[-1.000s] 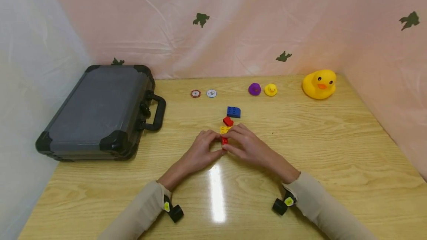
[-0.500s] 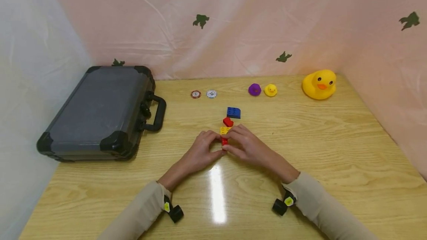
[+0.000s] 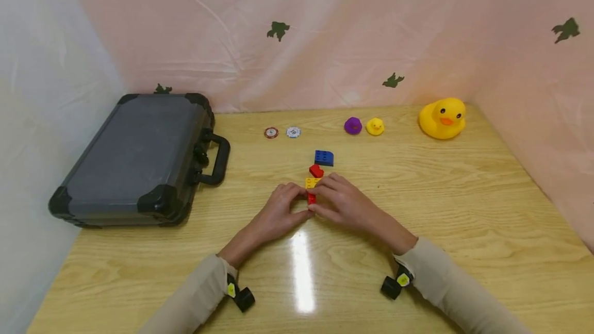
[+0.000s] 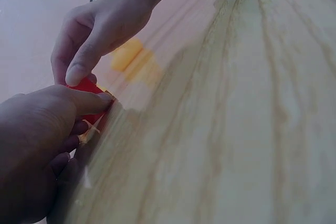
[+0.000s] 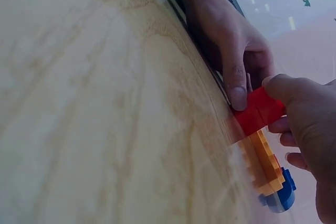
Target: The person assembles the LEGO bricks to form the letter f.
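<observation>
Both hands meet at the middle of the table around a red toy building brick [image 3: 311, 199]. My left hand [image 3: 281, 210] pinches it from the left, thumb at the near end. From the right, my right hand [image 3: 345, 202] grips it between thumb and fingers. A seam runs across the red brick [image 5: 259, 111] in the right wrist view; whether it is two pieces I cannot tell. Just beyond lies a yellow studded brick [image 3: 312, 182], partly covered by the right fingers. Behind that are a small notched red brick [image 3: 316, 170] and a blue brick with one rounded corner [image 3: 324, 157].
A grey hard case [image 3: 134, 153] lies on the left, its black handle [image 3: 221, 160] facing the bricks. Farther back are a red-rimmed chip [image 3: 271, 132], a white chip [image 3: 293, 132], a purple duck [image 3: 353, 126], a small yellow duck [image 3: 375, 126] and a large yellow duck [image 3: 442, 118].
Both hands keep hold of the red brick in the same place. Only the head view has shifted slightly.
</observation>
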